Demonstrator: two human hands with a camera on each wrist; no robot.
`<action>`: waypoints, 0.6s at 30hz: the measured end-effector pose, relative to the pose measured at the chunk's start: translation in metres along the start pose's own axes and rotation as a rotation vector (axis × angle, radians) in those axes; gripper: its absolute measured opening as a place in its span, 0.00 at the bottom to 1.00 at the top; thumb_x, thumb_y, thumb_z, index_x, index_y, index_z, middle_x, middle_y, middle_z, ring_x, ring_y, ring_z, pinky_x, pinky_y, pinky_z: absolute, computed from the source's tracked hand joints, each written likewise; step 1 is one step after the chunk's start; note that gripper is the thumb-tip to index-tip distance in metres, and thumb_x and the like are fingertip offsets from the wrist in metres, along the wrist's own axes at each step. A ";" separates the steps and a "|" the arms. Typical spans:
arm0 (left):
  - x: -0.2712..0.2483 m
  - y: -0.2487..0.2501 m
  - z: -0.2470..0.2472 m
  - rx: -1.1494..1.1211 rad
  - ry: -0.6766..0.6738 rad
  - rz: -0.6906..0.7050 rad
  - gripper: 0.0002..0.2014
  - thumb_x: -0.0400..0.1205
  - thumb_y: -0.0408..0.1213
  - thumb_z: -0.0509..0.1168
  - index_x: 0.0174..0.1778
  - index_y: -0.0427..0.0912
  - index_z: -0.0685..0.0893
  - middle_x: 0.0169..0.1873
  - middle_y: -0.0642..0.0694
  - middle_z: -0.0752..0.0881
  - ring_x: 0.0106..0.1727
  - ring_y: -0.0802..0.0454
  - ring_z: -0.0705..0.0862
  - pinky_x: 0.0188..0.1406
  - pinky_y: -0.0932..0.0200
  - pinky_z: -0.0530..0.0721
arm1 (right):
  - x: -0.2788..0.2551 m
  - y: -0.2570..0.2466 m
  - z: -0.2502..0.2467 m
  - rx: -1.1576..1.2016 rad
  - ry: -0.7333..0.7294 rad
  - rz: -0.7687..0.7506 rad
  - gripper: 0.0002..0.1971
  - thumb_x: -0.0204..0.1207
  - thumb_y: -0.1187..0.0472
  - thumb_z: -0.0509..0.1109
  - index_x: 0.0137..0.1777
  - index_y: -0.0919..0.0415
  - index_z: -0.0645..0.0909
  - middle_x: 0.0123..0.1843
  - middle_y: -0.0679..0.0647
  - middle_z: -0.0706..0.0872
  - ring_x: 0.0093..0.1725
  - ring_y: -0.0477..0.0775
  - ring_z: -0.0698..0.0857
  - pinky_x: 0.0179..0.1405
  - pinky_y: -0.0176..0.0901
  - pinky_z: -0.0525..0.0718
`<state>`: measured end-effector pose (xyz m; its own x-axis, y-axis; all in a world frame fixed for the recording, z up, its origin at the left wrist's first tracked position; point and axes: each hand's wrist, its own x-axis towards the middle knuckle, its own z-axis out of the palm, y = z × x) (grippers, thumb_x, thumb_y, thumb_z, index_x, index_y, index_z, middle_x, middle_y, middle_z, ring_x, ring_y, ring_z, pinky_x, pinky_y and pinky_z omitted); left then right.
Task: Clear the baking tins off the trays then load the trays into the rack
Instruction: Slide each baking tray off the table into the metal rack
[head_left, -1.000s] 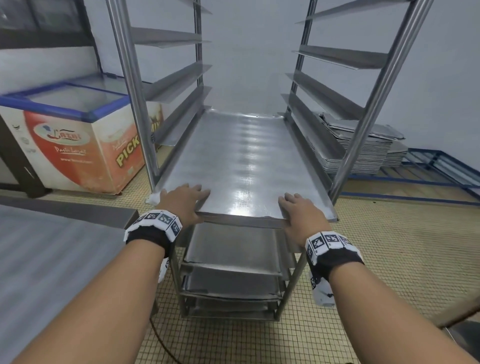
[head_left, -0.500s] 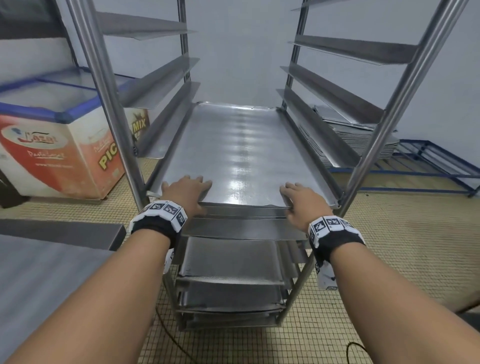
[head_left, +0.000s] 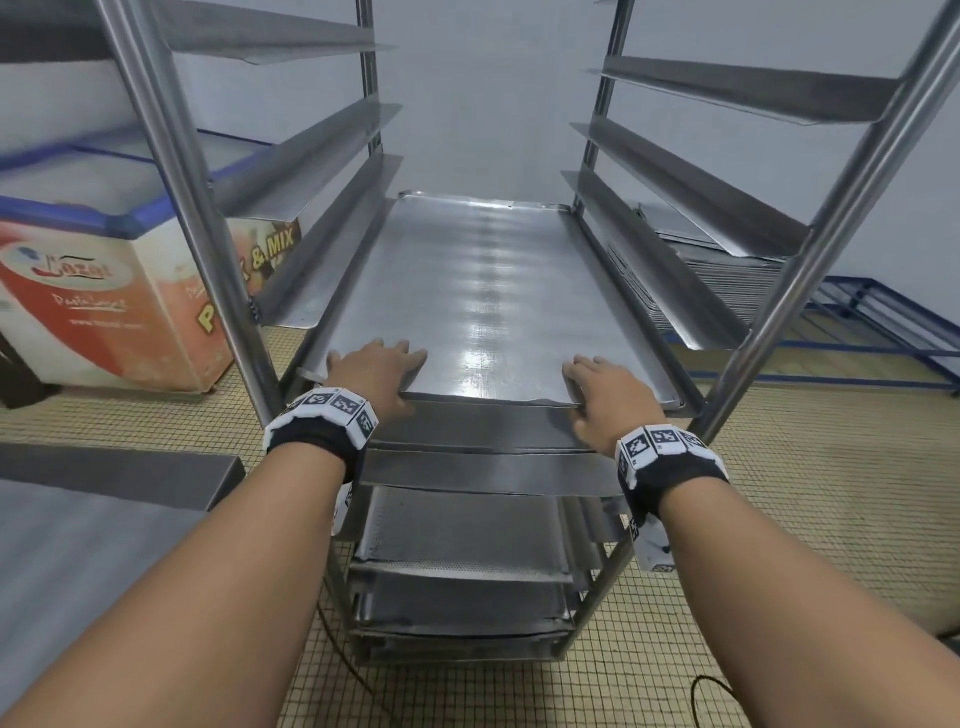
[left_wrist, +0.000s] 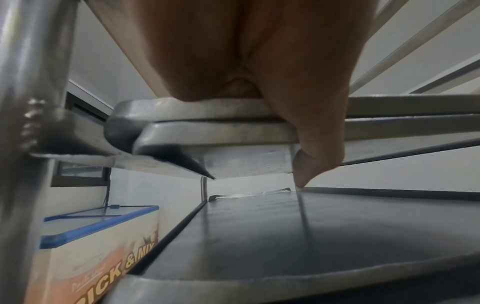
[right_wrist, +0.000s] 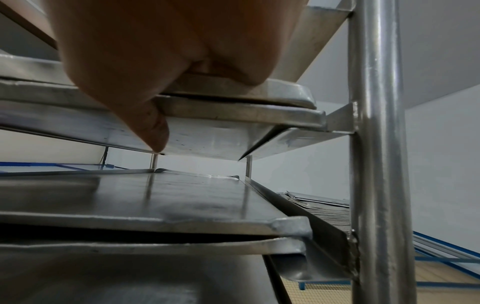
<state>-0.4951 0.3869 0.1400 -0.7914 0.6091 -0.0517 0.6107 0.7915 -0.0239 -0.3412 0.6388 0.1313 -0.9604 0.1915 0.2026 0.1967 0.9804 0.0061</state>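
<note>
While I am pinching the tray edge, left hand and right hand are pushing evenly toward 12 o'clock. I am keeping it level on the rack rails.

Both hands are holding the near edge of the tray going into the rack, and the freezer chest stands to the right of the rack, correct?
Not quite. In the head view the freezer chest stands to the left of the rack. Both the left hand and right hand do hold the tray's near edge.

Flat shiny metal tray lies level on the side rails of the steel rack, nearly fully in. More trays sit on lower rails.
</note>
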 end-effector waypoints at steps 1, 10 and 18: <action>0.002 0.000 0.000 0.008 0.001 0.000 0.31 0.77 0.47 0.72 0.76 0.57 0.68 0.75 0.52 0.72 0.77 0.44 0.70 0.70 0.27 0.70 | 0.002 0.000 0.000 -0.002 -0.004 -0.005 0.13 0.68 0.63 0.70 0.52 0.56 0.75 0.53 0.50 0.80 0.54 0.56 0.78 0.45 0.42 0.66; 0.005 0.000 -0.002 0.018 0.006 0.021 0.32 0.78 0.44 0.71 0.78 0.55 0.66 0.77 0.51 0.70 0.77 0.44 0.69 0.73 0.35 0.70 | 0.009 0.001 -0.004 -0.026 -0.075 -0.003 0.14 0.74 0.59 0.69 0.59 0.57 0.75 0.58 0.52 0.80 0.59 0.58 0.77 0.54 0.48 0.75; -0.035 0.006 0.024 -0.009 0.240 -0.048 0.30 0.79 0.46 0.67 0.78 0.50 0.69 0.79 0.49 0.70 0.81 0.47 0.66 0.83 0.43 0.55 | -0.025 -0.013 -0.010 -0.066 0.005 0.049 0.13 0.81 0.53 0.66 0.61 0.59 0.78 0.59 0.53 0.84 0.60 0.59 0.81 0.57 0.49 0.78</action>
<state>-0.4633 0.3692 0.1179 -0.8037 0.5646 0.1880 0.5729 0.8195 -0.0117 -0.3175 0.6206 0.1355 -0.9482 0.2389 0.2096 0.2565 0.9647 0.0607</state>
